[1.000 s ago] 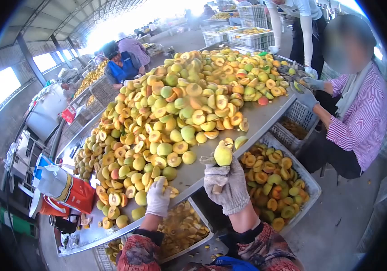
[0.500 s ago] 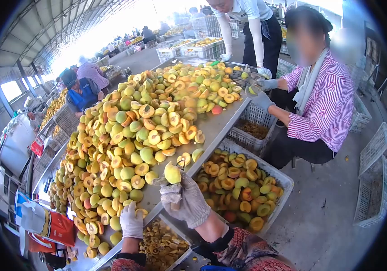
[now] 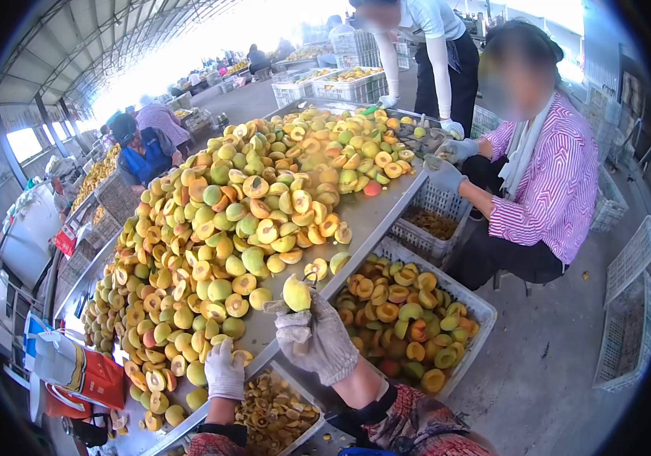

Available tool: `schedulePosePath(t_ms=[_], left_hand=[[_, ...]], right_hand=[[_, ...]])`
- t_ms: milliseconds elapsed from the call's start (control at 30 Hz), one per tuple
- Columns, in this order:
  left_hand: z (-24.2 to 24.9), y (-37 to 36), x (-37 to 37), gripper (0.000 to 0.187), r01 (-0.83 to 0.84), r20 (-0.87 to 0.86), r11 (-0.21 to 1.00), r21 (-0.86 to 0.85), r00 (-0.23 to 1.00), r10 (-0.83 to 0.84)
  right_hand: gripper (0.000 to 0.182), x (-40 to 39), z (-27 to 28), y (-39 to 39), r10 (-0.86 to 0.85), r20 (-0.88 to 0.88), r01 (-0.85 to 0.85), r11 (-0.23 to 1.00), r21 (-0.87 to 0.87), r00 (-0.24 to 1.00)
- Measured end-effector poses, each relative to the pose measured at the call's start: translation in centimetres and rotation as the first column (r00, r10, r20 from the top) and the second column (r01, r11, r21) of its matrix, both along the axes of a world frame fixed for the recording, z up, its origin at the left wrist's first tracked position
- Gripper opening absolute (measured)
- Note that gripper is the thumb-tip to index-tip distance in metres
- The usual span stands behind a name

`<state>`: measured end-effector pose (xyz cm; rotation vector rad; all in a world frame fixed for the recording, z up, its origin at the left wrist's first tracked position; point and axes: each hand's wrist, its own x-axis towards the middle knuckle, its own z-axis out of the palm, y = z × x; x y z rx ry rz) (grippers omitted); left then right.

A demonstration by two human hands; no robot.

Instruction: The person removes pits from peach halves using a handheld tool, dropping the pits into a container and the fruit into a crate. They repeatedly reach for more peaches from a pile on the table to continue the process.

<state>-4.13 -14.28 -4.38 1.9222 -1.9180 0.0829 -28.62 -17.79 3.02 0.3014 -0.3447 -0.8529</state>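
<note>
My right hand (image 3: pixel 316 338), in a soiled knitted glove, is closed above the table's near edge. A yellow-green peach (image 3: pixel 296 294) rests against its thumb and fingers. Also in that grip is a small tool (image 3: pixel 294 348) with a short wooden handle; a thin curved metal piece shows beside the fruit. My left hand (image 3: pixel 224 371), gloved in white, lies at the lower edge of a large heap of peach halves (image 3: pixel 219 220). Its fingers curl against the fruit, and their tips are hidden. One cut half (image 3: pixel 315 269) lies on the metal just beyond my right hand.
A crate of peach halves (image 3: pixel 409 327) stands below the metal table (image 3: pixel 375 213), right of my hands. Another crate (image 3: pixel 276 406) beneath holds pits and scraps. A seated person (image 3: pixel 542 175) in a striped shirt works opposite; another person (image 3: pixel 432 53) leans over the far end.
The view has shifted slightly. My hands keep nearly the same pose. The seated person's gloved hands have lowered toward the table edge, and the fruit seen there before no longer shows.
</note>
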Motion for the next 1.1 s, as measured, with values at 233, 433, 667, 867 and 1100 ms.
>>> schedulePosePath(t_ms=[233,433,667,867,1100], left_hand=[[-0.7,-0.2,0.4,0.037,0.024,0.021,0.998,-0.05,1.0,-0.023],[-0.8,-0.2,0.6,0.037,0.031,0.033,0.998,-0.059,0.999,-0.029],[-1.3,-0.3,0.7,0.036,0.026,0.011,0.997,-0.073,1.0,-0.025],[-1.1,-0.5,0.6,0.036,0.03,0.024,0.999,-0.035,0.999,-0.029],[-2.3,-0.7,1.3,0.04,0.015,0.031,0.998,-0.063,0.999,-0.014]], right_hand=[[0.034,-0.2,0.4,0.0,-0.009,-0.031,0.009,1.0,0.001,0.999],[0.032,-0.2,0.1,-0.1,0.002,0.0,-0.002,1.0,-0.023,1.0],[0.039,0.0,-0.1,0.0,-0.013,0.017,0.014,0.999,-0.037,1.0],[0.024,0.0,0.3,0.0,-0.047,-0.037,0.047,0.999,0.0,0.998],[0.027,0.6,-0.5,-0.1,-0.118,-0.099,0.114,0.993,-0.038,0.988]])
